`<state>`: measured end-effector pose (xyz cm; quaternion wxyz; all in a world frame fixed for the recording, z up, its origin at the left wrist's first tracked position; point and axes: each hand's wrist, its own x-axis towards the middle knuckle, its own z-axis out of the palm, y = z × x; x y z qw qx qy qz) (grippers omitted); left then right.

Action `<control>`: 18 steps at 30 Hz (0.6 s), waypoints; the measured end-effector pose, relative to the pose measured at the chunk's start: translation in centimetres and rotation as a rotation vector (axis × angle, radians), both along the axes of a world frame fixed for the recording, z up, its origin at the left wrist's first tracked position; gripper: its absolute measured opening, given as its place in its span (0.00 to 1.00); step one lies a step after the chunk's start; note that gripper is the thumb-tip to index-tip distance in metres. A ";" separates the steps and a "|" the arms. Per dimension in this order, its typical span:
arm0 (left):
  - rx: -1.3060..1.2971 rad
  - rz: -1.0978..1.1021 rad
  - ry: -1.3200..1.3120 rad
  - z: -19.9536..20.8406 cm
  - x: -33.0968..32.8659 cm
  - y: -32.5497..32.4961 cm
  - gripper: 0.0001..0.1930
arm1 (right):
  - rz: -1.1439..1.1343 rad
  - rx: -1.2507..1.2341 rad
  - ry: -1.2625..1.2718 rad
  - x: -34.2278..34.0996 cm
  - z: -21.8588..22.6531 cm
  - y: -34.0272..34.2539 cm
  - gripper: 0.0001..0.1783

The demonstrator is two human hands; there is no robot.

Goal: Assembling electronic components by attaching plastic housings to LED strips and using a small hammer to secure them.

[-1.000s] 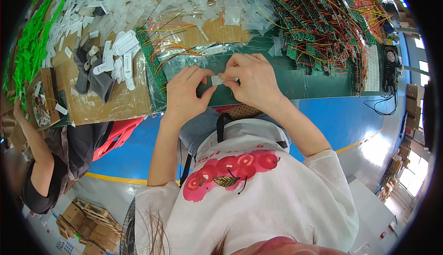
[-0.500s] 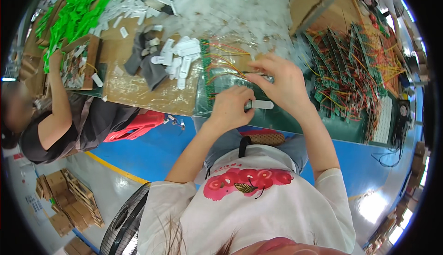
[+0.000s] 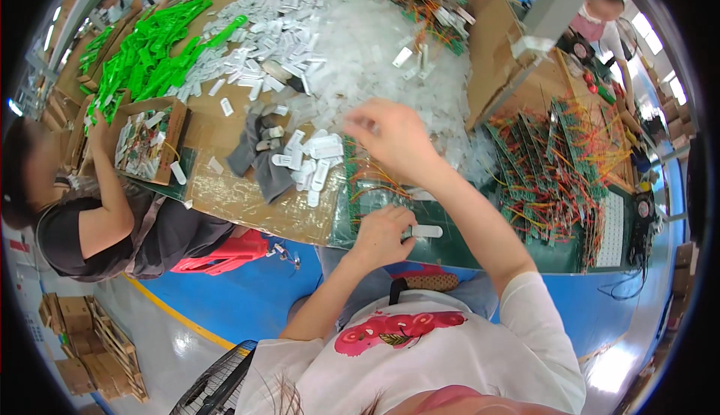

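My left hand (image 3: 381, 236) is closed at the table's near edge around a small white plastic case (image 3: 427, 231), whose rounded end sticks out to the right. Further up, my right hand (image 3: 391, 139) is raised over the near side of the frosted translucent bags; its fingertips are smeared by motion, so I cannot tell what is in them. Just left of my hands lies a narrow green circuit board strip (image 3: 350, 182) with red and yellow wires (image 3: 382, 181). A small heap of white plastic cases (image 3: 313, 161) sits left of that strip.
Piled at the right are wired green circuit boards (image 3: 544, 171). Grey cloth (image 3: 262, 160), translucent bags (image 3: 367, 58), white parts (image 3: 277, 36) and green straps (image 3: 154, 47) spread to the left and far side. A co-worker (image 3: 97, 212) sits left, beside a cardboard box (image 3: 174, 141).
My right hand has moved away from my left, up and to the left toward the bags. My left hand keeps hold of the white case. The view has tilted up, showing more of the far table.
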<state>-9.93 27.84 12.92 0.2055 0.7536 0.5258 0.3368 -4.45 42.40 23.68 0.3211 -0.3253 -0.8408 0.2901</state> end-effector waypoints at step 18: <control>-0.007 -0.012 -0.083 -0.9 0.3 -0.2 0.14 | -0.089 0.531 -0.695 -29.1 -8.0 16.0 0.11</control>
